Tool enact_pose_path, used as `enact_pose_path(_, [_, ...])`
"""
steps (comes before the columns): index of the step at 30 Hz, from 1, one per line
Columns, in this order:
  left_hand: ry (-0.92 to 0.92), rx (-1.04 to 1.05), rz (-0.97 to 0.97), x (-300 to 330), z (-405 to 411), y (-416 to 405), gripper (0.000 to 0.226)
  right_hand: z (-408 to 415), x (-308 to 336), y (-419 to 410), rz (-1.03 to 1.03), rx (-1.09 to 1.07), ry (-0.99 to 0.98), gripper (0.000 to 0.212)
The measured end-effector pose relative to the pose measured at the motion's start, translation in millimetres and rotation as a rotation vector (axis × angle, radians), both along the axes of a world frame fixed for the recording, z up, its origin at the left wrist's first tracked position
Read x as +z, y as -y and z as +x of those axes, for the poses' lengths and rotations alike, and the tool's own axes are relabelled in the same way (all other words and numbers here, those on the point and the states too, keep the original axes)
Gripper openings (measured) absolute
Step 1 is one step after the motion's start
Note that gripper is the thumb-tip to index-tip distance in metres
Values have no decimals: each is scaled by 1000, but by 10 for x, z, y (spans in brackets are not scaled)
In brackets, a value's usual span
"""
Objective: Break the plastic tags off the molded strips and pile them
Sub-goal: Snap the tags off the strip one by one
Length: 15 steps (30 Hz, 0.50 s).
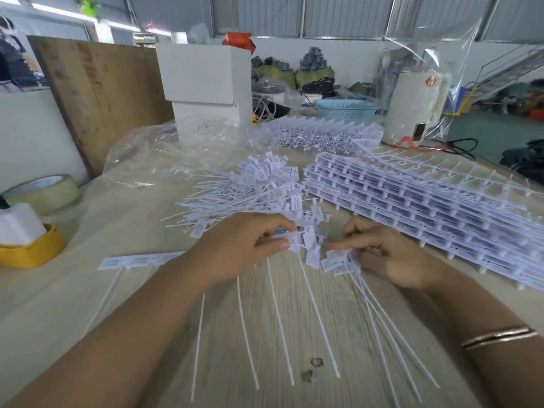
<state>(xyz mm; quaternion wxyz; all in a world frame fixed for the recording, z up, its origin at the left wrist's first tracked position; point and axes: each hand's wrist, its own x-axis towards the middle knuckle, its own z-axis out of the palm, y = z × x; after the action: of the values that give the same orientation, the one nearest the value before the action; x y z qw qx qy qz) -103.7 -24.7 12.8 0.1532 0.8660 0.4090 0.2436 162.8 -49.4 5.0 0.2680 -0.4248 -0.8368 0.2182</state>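
Left hand (235, 248): palm down, forearm angled in from the lower left, thumb and forefinger pinching the head end of a molded strip (141, 262) whose flat tag heads run out to the left of the wrist and whose long thin tails fan down toward the viewer. Right hand (388, 254): palm turned inward, fingers curled, forefinger stretched toward the left hand, gripping a small bunch of tags (338, 262) by their heads, tails trailing down and to the right under the wrist. Thin bangles (497, 337) around the right forearm. Between the two hands, a few tag heads close together, touching or not cannot be told. Just beyond the left knuckles, a loose pile of tags (253, 189) lying on the bench (123, 290), tails pointing left. Beyond and to the right of the right hand, a tall stack of unbroken strips (426, 207). Farther past the pile, a crumpled clear plastic bag (164, 154). Far left of the left forearm, a tape roll (41, 192) and a yellow holder (29, 248).
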Motion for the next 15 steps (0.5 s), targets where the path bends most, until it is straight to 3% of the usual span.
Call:
enact_pose_path(5, [71, 2, -3, -79, 166, 82, 33, -119, 1, -4, 259, -63, 58, 47])
enact_pose_path(9, [191, -10, -7, -86, 236, 99, 33, -352, 8, 40, 551, -18, 235, 38])
enact_pose_path(15, [205, -17, -103, -23, 184, 114, 21, -409, 20, 10, 803, -63, 301, 28])
